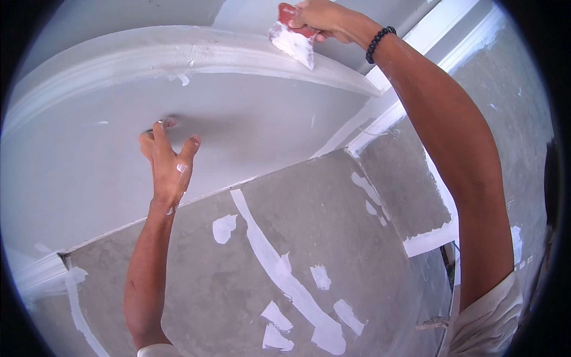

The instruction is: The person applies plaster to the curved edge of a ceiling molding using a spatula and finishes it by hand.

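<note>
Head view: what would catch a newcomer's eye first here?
At the top, the right hand presses a putty knife caked with white filler against the curved moulding. Left of middle, the left hand touches the pale ceiling panel with its fingertips. Below, white filler streaks cross the grey wall.

Both arms raised overhead; left hand [168, 168] open, fingers spread upward; right hand [318, 19] clenched, wrist bent, beaded black bracelet [378, 43] on wrist.

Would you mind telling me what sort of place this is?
Probably a room being finished: bare grey wall with white filler patches, a plaster moulding, and a putty knife in the right hand.
</note>
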Available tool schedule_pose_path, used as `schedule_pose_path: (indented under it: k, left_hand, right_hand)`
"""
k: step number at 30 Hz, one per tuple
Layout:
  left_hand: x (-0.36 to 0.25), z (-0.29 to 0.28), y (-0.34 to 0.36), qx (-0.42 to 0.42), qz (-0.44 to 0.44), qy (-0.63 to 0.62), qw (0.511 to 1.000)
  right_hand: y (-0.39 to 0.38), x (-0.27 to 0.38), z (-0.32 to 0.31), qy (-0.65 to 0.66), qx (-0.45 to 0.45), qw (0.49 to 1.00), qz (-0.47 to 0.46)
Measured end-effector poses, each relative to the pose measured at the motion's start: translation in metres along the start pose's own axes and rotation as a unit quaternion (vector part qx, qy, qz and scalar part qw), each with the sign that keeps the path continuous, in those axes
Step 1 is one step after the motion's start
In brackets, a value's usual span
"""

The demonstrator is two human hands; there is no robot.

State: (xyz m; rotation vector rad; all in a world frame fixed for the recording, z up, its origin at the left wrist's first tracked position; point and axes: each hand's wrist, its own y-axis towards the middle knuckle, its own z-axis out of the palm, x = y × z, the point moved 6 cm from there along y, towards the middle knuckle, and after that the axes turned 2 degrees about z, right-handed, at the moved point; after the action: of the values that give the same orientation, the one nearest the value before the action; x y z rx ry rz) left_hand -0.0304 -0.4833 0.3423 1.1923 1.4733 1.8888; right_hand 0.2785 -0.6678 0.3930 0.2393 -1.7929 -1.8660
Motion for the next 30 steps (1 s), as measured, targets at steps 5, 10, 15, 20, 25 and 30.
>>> schedule_pose_path:
  k: [5, 10, 15, 20, 25, 30]
  left_hand:
    - [-0.002, 0.003, 0.002, 0.016, 0.015, 0.0, 1.0]
    - [0.002, -0.006, -0.001, 0.024, -0.01, 0.011, 1.0]
    - [-0.002, -0.001, 0.002, 0.026, 0.007, -0.003, 1.0]
    - [0.0, 0.0, 0.001, 0.027, 0.007, 0.003, 1.0]
    - [-0.002, 0.001, 0.003, 0.02, 0.005, -0.015, 1.0]
    - [0.008, 0.002, 0.0, 0.024, 0.003, 0.006, 1.0]
  right_hand:
    - [-0.018, 0.054, 0.006, 0.042, 0.047, 0.997, -0.048]
    - [-0.038, 0.087, -0.003, 0.091, -0.028, 0.993, -0.07]
    - [-0.015, 0.016, -0.029, 0.083, -0.124, 0.983, -0.105]
    - [-0.034, -0.016, 0.021, -0.154, -0.259, 0.91, -0.284]
    - [-0.088, -0.023, 0.066, -0.168, -0.309, 0.869, -0.347]
    - [-0.129, -0.027, 0.053, -0.122, -0.302, 0.864, -0.384]
